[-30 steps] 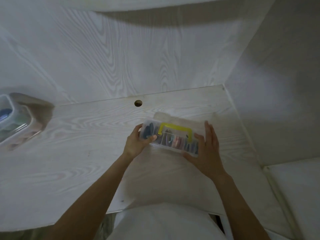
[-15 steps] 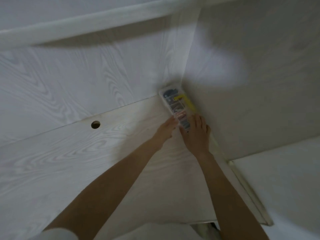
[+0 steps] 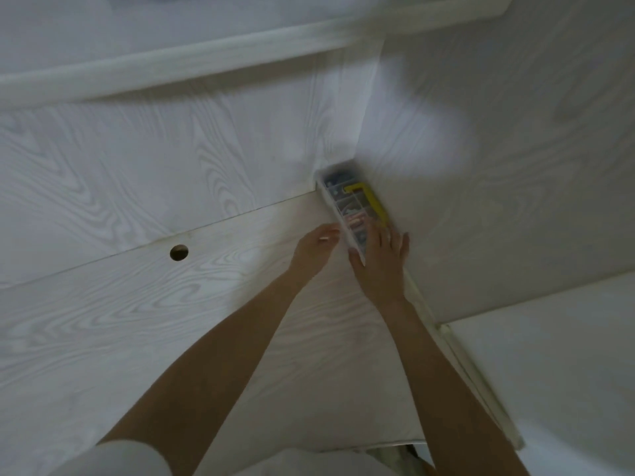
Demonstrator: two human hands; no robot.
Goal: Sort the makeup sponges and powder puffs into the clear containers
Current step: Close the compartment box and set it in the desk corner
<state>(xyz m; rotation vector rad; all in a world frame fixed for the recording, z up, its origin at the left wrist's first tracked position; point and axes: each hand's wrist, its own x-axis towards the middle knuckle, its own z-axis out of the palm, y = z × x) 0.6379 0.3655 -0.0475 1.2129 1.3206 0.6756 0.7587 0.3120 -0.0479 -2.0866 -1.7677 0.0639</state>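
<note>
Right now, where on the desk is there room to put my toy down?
The big bare stretch of desk left of the left hand, from the round hole towards the near edge, is free. The back right corner is crowded: the clear container sits against the side wall under the right hand.

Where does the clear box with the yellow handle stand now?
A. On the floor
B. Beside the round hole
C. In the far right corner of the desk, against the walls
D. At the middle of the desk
C: the clear box stands in the corner where the desk meets the walls, with the right hand on its near end.
</note>
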